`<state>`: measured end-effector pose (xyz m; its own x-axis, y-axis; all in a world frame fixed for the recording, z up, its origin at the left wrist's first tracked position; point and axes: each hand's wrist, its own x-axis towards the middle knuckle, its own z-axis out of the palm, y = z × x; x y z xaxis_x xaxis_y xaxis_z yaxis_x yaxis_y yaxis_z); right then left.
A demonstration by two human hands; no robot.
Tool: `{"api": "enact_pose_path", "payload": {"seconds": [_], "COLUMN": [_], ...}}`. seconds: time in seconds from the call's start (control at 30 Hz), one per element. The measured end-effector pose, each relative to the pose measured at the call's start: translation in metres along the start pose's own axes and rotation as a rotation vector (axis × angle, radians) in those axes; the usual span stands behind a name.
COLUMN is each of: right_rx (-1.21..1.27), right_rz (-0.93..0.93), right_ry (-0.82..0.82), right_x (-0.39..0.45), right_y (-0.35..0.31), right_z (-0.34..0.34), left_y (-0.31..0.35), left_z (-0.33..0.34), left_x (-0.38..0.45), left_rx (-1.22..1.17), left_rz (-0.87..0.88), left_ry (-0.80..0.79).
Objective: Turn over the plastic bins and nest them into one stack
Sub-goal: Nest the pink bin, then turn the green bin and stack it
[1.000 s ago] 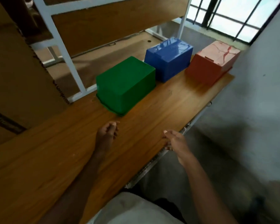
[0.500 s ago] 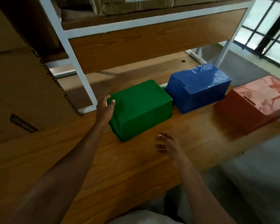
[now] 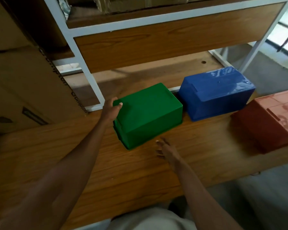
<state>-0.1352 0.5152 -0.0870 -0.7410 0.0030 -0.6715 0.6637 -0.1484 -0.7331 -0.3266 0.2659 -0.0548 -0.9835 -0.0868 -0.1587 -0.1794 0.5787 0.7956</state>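
Observation:
Three plastic bins stand upside down in a row on the wooden table [image 3: 106, 163]: a green bin [image 3: 148, 113] in the middle, a blue bin [image 3: 216, 93] to its right and an orange-red bin [image 3: 269, 123] at the far right. My left hand [image 3: 111, 108] grips the green bin's left end, thumb on top and fingers hidden behind it. My right hand [image 3: 165, 148] hovers just in front of the green bin's near side, fingers spread and relaxed, holding nothing.
A white metal shelf frame [image 3: 83, 63] with wooden boards stands behind the bins. A large cardboard box [image 3: 23, 90] fills the left side. The table's near edge runs along the bottom, with grey floor at the lower right.
My left hand rose from the table to the green bin's left end and now grips it. My right hand moved forward from the table edge to the bin's near side.

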Motion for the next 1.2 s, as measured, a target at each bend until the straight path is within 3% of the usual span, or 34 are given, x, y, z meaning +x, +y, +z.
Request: {"api": "enact_pose_path", "payload": {"seconds": [0.23, 0.6, 0.87, 1.07, 1.2], "right_rx": [-0.017, -0.048, 0.127, 0.229, 0.22], "right_rz": [-0.054, -0.176, -0.156, -0.137, -0.194], "right_ry": [0.076, 0.187, 0.194, 0.252, 0.169], "right_x": [-0.005, -0.009, -0.021, -0.033, -0.053], "right_y": [0.016, 0.03, 0.016, -0.031, -0.075], "right_z": [0.001, -0.018, -0.032, -0.054, -0.063], "left_y": [-0.005, -0.018, -0.013, -0.019, -0.029], "left_z": [0.007, 0.026, 0.027, 0.032, 0.036], "left_x": [-0.071, -0.142, -0.157, -0.172, -0.178], "left_rx": [-0.024, -0.177, -0.254, -0.635, -0.668], "left_rz": [0.013, -0.095, -0.069, -0.316, -0.437], "left_ry": [0.05, -0.039, -0.038, -0.07, -0.129]}}
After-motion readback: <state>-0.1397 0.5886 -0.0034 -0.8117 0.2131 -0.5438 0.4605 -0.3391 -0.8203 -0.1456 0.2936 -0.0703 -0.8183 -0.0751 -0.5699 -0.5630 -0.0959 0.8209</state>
